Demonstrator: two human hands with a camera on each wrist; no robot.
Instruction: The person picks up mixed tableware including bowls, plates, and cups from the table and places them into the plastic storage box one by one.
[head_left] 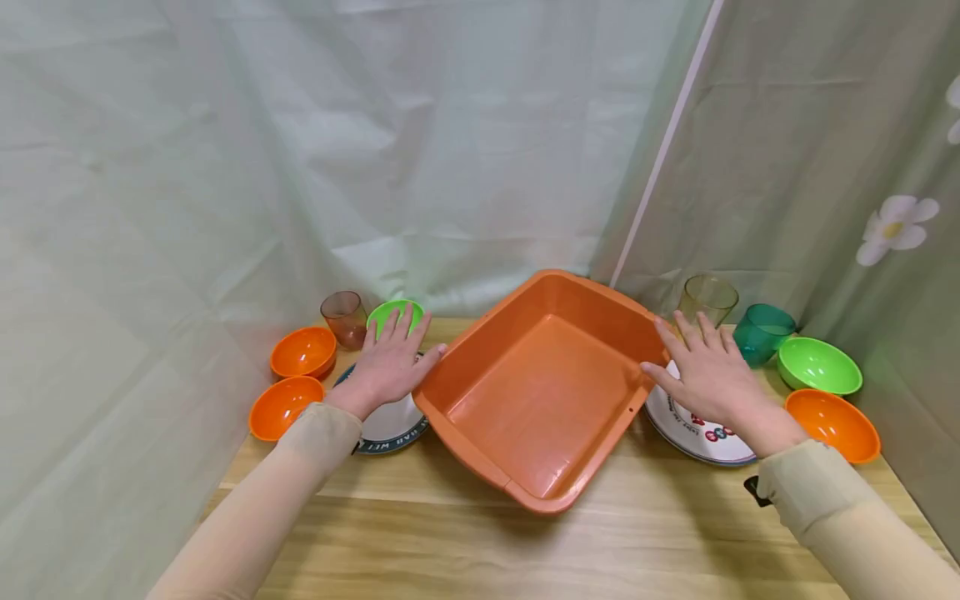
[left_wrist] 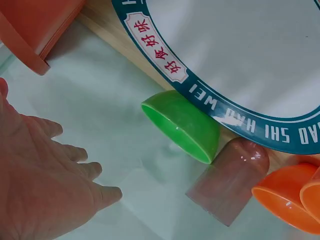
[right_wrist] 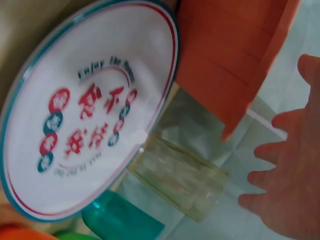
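Note:
An orange rectangular basin [head_left: 547,392] stands turned cornerwise at the middle of the wooden table. My left hand [head_left: 390,364] hovers at its left side, palm down with spread, straight fingers, its thumb right by the rim. Beneath that hand is a white plate [left_wrist: 240,50] with a dark teal lettered rim. On the other side, my right hand [head_left: 708,375] also has its fingers spread, and its thumb overlaps the basin's right rim in the head view. Under it sits a white plate [right_wrist: 140,35] with red characters. Neither hand holds anything.
Left of the basin are two orange bowls [head_left: 303,352], a green bowl [left_wrist: 185,125] and a brownish cup [head_left: 345,319]. At right stand a yellowish cup [right_wrist: 180,175], a teal cup [head_left: 763,333], a green bowl [head_left: 819,365] and an orange bowl [head_left: 832,425]. Pale curtains [head_left: 450,150] enclose the table.

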